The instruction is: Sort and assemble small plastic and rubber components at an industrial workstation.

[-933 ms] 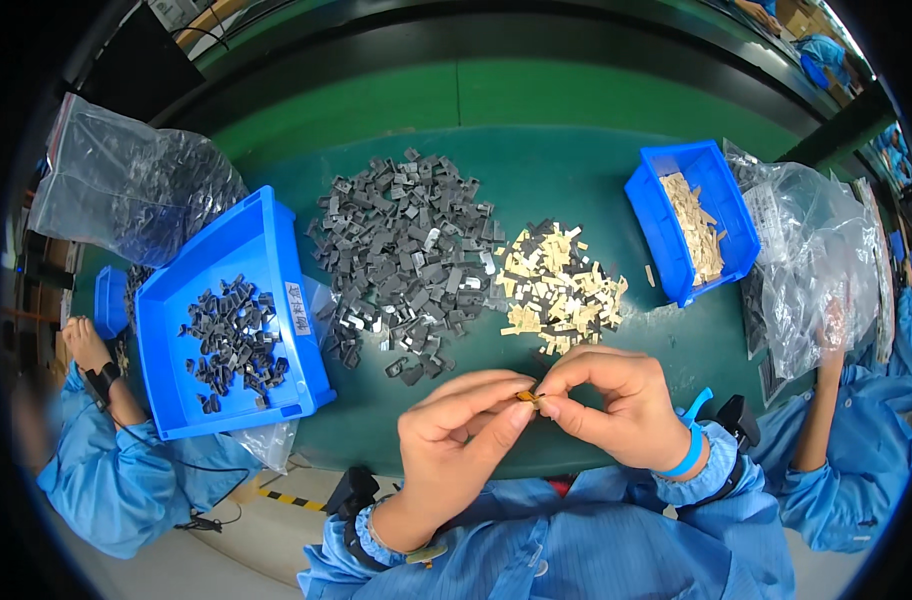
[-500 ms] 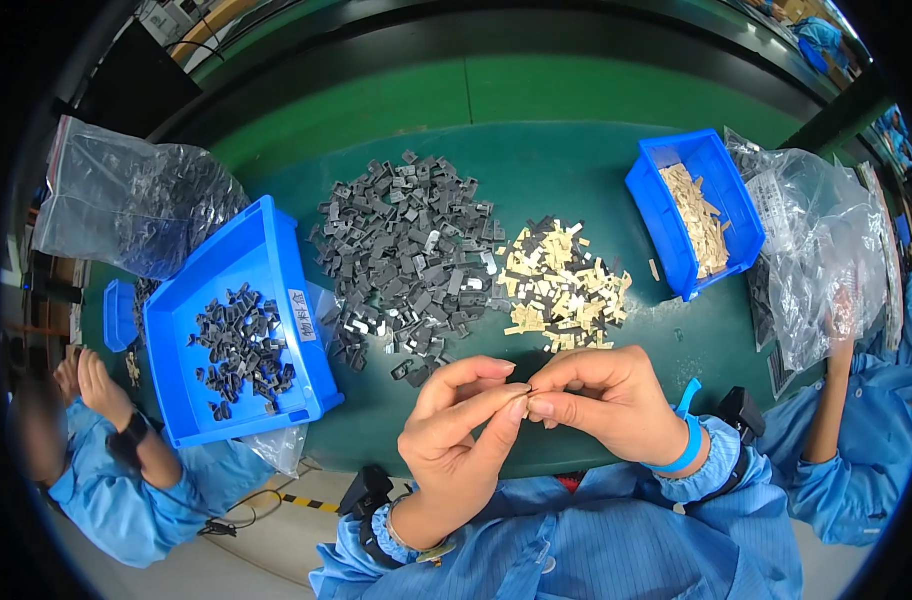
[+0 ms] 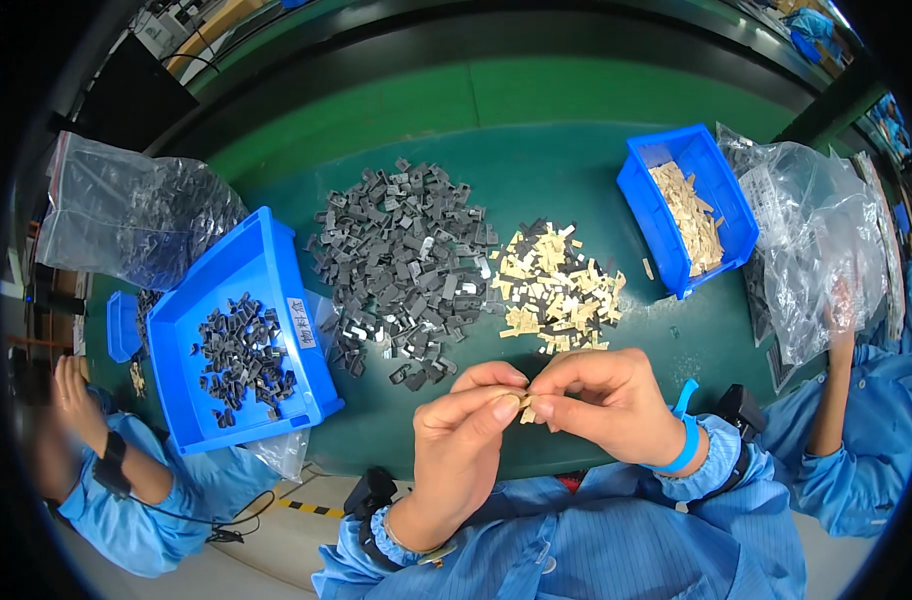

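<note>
At the bench, seen from the head camera: my left hand (image 3: 466, 430) and right hand (image 3: 601, 400) meet fingertip to fingertip over the near edge of the green table (image 3: 576, 160), both pinching one small tan piece (image 3: 525, 408) between thumbs and forefingers. Only a sliver of the piece shows between the fingers; its long axis seems to run across, from one hand to the other, but I cannot tell which end points where.

Just beyond my right hand lies one loose pile of tan and black pieces (image 3: 556, 285); just beyond my left hand, one larger heap of dark grey clips (image 3: 406, 260). The pieces in each are too many to count.

I count three blue bins. One large bin (image 3: 276, 400), left of my left hand, holds dark clips. One bin (image 3: 641, 215), beyond and right of my right hand, holds tan strips. One small bin (image 3: 121, 325) sits farther left.

Two clear plastic bags flank the work: one of dark parts (image 3: 126, 220) far left, one crumpled bag (image 3: 816, 240) far right.

Two other workers in blue sleeves show, one at the left edge (image 3: 126, 480), one at the right edge (image 3: 856, 440).
</note>
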`<state>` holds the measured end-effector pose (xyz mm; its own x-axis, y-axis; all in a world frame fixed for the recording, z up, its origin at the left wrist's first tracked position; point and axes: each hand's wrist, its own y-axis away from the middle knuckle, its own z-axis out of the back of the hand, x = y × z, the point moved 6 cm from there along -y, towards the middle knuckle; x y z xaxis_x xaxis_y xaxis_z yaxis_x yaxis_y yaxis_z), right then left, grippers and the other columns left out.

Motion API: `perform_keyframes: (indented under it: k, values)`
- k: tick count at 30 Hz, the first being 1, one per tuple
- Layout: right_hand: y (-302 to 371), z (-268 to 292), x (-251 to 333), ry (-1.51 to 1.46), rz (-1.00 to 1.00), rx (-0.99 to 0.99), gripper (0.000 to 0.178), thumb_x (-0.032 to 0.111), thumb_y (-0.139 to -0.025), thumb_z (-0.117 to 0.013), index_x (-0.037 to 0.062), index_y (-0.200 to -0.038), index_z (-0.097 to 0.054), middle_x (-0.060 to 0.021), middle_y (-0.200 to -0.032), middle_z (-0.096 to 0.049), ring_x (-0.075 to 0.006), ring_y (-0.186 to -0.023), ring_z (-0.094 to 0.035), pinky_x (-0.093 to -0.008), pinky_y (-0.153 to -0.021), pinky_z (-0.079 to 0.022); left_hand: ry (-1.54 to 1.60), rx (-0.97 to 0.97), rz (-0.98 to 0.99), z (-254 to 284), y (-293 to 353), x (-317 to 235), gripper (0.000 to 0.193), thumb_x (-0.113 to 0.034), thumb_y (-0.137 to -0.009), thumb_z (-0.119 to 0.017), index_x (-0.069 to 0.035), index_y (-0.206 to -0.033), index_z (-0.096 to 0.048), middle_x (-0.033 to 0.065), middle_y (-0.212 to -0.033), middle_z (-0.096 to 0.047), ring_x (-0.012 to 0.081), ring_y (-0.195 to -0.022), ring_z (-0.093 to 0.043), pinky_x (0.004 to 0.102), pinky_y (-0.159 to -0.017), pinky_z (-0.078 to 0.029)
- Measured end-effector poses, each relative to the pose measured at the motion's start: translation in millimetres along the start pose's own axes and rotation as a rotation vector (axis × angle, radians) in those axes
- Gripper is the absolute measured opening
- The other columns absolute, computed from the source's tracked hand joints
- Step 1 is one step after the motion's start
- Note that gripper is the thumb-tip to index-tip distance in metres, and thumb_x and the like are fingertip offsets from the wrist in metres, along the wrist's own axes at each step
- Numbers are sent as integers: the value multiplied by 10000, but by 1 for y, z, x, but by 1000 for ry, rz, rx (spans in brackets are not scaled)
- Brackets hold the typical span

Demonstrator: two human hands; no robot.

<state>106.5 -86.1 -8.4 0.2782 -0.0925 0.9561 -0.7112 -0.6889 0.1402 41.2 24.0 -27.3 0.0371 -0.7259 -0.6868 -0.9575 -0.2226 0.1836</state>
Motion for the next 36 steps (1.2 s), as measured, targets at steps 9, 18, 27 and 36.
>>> perform_keyframes:
  k: [9,18,27,36]
  values:
    - [9,94,116,1244,564,-615,35,0,-719,-608,-7,-752,-598,-105,-641,-564,-181,-563,-553,-262,-516,-418,-496,-119,-424,10,7,-56,111,-61,-779,-605,18,-856,-624,140,-996,-532,196,-864,-518,303,-789,-421]
    - [1,124,112,1563,499,-575,63,-3,-698,-592,-2,-761,-593,-122,-733,-568,-291,-665,-547,-349,-605,-444,-1349,-26,-882,-20,25,-69,166,-19,-620,-691,-42,-774,-634,91,-925,-536,257,-794,-533,360,-688,-422]
    - [-9,9,59,596,360,325,80,112,-788,-611,40,-821,-600,-71,-802,-541,-226,-775,-525,-310,-689,-407,-1695,310,-1245,-45,44,-51,194,-93,-664,-659,-119,-856,-656,3,-914,-557,152,-816,-510,370,-819,-368]
    - [-14,-8,35,530,277,476,137,180,-805,-602,44,-812,-587,-63,-789,-537,-225,-777,-521,-333,-700,-404,-1785,422,-1263,-42,54,-45,261,-90,-616,-703,-158,-863,-657,-10,-876,-535,157,-792,-498,379,-801,-371]
